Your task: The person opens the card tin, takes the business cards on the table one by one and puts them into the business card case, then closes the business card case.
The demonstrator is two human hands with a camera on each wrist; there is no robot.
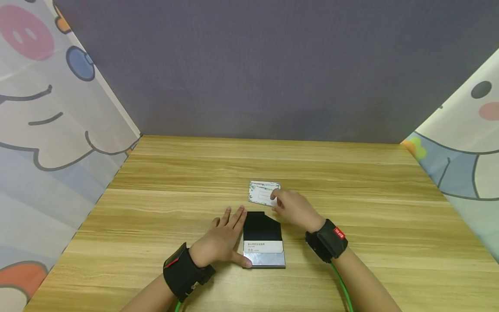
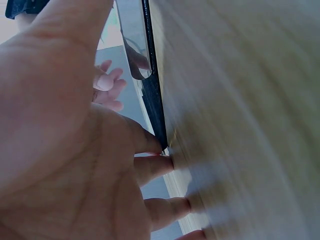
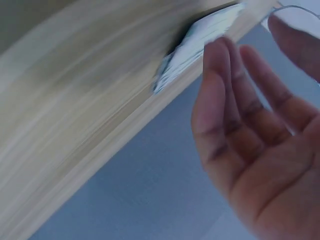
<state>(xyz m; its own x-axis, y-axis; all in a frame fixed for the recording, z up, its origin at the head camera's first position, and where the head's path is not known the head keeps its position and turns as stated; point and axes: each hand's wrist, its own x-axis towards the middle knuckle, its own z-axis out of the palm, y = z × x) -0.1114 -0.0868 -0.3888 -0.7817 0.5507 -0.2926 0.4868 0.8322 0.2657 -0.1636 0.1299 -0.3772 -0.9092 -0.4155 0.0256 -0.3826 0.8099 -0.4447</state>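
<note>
A business card case [image 1: 261, 227] lies unfolded on the table, black on its far half and shiny silver at the near end. A white printed card [image 1: 263, 247] lies across the case's near half. My left hand [image 1: 220, 242] is spread along the case's left side, thumb on the near corner and fingertips by the far corner. Beyond the case sits a small stack of white cards [image 1: 260, 190] with a leafy print. My right hand [image 1: 296, 210] hovers at the stack's right edge, its fingers [image 3: 217, 65] slightly bent and the thumb apart from them.
The wood-grain table [image 1: 175, 173] runs back to a grey panel [image 1: 253, 69]. Cartoon-printed sheets [image 1: 46, 151] stand along both sides. Each wrist wears a black band [image 1: 331, 240] with a green cable [image 1: 343, 286] trailing toward me.
</note>
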